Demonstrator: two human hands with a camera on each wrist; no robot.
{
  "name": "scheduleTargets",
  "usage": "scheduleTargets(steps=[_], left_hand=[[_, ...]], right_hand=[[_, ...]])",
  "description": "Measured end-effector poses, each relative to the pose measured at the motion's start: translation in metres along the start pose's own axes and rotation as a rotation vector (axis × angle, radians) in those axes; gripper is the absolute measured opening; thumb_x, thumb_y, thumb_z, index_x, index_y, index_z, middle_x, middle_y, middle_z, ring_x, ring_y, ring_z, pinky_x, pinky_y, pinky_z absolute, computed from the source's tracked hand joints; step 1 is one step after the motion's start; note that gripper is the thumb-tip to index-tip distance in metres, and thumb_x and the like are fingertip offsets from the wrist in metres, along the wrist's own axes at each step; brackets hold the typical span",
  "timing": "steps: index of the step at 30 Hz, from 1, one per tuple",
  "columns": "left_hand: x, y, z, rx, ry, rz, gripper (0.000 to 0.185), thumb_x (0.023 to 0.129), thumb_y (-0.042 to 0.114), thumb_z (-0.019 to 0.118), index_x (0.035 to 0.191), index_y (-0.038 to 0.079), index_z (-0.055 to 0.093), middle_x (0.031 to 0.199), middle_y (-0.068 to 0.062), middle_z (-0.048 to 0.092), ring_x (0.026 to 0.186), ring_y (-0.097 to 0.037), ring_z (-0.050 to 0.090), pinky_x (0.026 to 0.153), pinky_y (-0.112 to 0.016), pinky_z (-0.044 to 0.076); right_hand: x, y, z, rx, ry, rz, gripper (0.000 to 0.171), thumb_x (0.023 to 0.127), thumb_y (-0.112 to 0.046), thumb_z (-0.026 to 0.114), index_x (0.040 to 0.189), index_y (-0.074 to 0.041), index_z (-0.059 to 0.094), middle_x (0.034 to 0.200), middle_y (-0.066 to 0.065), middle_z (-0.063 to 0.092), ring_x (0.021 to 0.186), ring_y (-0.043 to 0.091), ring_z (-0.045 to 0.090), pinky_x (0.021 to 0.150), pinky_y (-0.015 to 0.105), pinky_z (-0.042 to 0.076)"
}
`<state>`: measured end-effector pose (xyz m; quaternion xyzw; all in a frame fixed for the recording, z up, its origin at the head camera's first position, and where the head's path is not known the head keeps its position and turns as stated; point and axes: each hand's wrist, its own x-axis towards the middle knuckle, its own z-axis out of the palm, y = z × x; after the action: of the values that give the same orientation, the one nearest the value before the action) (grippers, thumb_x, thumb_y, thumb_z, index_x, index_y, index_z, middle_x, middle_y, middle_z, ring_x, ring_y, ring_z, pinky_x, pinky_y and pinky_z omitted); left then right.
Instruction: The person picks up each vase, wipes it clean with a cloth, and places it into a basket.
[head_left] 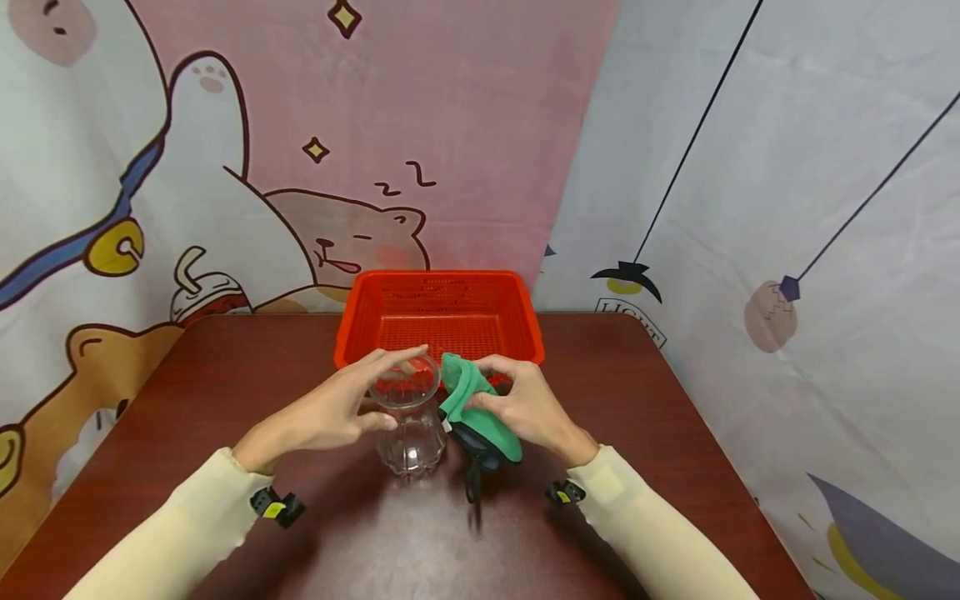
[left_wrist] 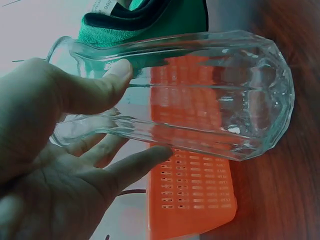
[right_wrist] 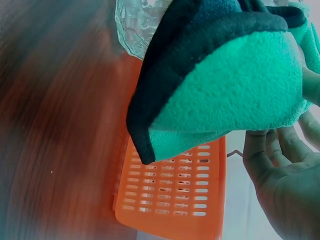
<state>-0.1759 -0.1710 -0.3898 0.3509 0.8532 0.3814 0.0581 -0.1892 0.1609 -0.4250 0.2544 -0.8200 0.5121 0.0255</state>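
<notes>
On the dark red-brown worktop (head_left: 225,392), near the middle, stands a clear glass jar (head_left: 408,421) with ribbed sides. It is upright, and its open mouth faces up. The left hand (head_left: 341,408) has its grip closed on the jar near the rim: the thumb presses one side of the neck and the fingers (head_left: 397,357) curl over the top and the other side. The left wrist view shows this well, with the thumb (left_wrist: 95,87) on the glass and the other fingers behind it. Just to the right of the jar, the right hand (head_left: 528,404) has its grip clamped on a green cloth (head_left: 476,408) with a dark edge. The cloth is folded and bunched up, and its top end sits right beside the jar's rim. I cannot tell if the cloth touches the glass. A dark strap (head_left: 472,483) hangs from the cloth down to the worktop. Just behind both hands, on the far side, sits an orange-red plastic basket (head_left: 360,312) with small slots in its walls. Behind the worktop hangs a cartoon curtain (head_left: 337,125) with a sleepy bear on pink.
</notes>
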Motion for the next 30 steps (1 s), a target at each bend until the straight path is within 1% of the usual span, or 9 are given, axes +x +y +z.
scheduleTargets(steps=[3,5,7,10,14,19,23,27,30], left_hand=[[-0.004,0.000,0.004,0.020,0.039,-0.002,0.116,0.095,0.006,0.096,0.186,0.030,0.028,0.165,-0.012,0.062,0.152,-0.036,0.063,0.112,-0.059,0.067],[-0.005,0.001,0.007,0.039,0.076,-0.012,0.117,0.094,0.012,0.099,0.185,0.025,0.027,0.163,-0.013,0.064,0.151,-0.037,0.066,0.114,-0.064,0.065],[-0.005,0.003,0.011,0.053,0.107,-0.022,0.116,0.093,0.015,0.100,0.184,0.021,0.028,0.159,-0.014,0.066,0.147,-0.037,0.069,0.116,-0.064,0.063],[-0.004,0.005,0.015,0.075,0.142,-0.034,0.111,0.093,0.013,0.100,0.181,0.017,0.032,0.152,-0.014,0.070,0.138,-0.035,0.073,0.114,-0.061,0.064],[-0.004,0.005,0.018,0.091,0.150,-0.037,0.112,0.092,0.010,0.100,0.181,0.017,0.033,0.152,-0.012,0.070,0.130,-0.031,0.076,0.111,-0.057,0.066],[-0.004,0.002,0.018,0.076,0.151,-0.027,0.112,0.091,0.009,0.100,0.181,0.018,0.035,0.152,-0.013,0.071,0.124,-0.032,0.079,0.107,-0.050,0.069],[-0.004,-0.001,0.017,0.083,0.159,-0.020,0.112,0.090,0.012,0.101,0.180,0.020,0.036,0.150,-0.011,0.073,0.123,-0.031,0.080,0.106,-0.050,0.069],[-0.004,-0.002,0.018,0.079,0.158,-0.018,0.113,0.089,0.010,0.101,0.180,0.021,0.036,0.148,-0.010,0.074,0.123,-0.030,0.080,0.105,-0.049,0.069],[-0.003,-0.002,0.018,0.072,0.157,-0.012,0.113,0.089,0.008,0.101,0.180,0.020,0.036,0.147,-0.011,0.075,0.123,-0.030,0.080,0.104,-0.048,0.070]], right_hand=[[0.001,0.000,0.003,0.008,-0.002,-0.002,0.039,0.096,-0.011,0.096,0.132,-0.022,0.086,0.122,-0.004,0.088,0.111,0.019,0.082,0.091,0.029,0.069],[0.002,0.000,0.005,0.002,-0.003,-0.006,0.040,0.097,-0.012,0.096,0.134,-0.022,0.086,0.124,-0.004,0.087,0.113,0.019,0.082,0.091,0.029,0.069],[0.003,0.000,0.007,-0.012,0.003,-0.014,0.042,0.097,-0.014,0.097,0.137,-0.023,0.085,0.127,-0.005,0.087,0.115,0.018,0.082,0.094,0.029,0.069],[0.006,-0.001,0.011,-0.029,0.009,-0.037,0.046,0.097,-0.016,0.098,0.140,-0.022,0.084,0.130,-0.007,0.085,0.121,0.015,0.080,0.100,0.029,0.068],[0.010,0.000,0.020,-0.015,-0.009,-0.077,0.049,0.097,-0.018,0.098,0.143,-0.021,0.084,0.134,-0.003,0.084,0.122,0.017,0.079,0.100,0.029,0.069],[0.014,0.000,0.030,0.004,-0.024,-0.111,0.044,0.098,-0.015,0.096,0.141,-0.017,0.085,0.135,0.005,0.082,0.117,0.020,0.078,0.087,0.030,0.072],[0.015,-0.002,0.032,-0.036,-0.038,-0.124,0.038,0.098,-0.012,0.096,0.135,-0.016,0.088,0.132,0.006,0.082,0.107,0.018,0.077,0.081,0.031,0.070],[0.015,-0.002,0.033,-0.102,-0.066,-0.134,0.034,0.098,-0.013,0.096,0.131,-0.016,0.090,0.129,0.004,0.081,0.099,0.012,0.074,0.079,0.025,0.066],[0.014,0.000,0.033,-0.141,-0.082,-0.138,0.035,0.097,-0.013,0.097,0.131,-0.015,0.090,0.129,0.003,0.081,0.097,0.011,0.073,0.078,0.023,0.065]])
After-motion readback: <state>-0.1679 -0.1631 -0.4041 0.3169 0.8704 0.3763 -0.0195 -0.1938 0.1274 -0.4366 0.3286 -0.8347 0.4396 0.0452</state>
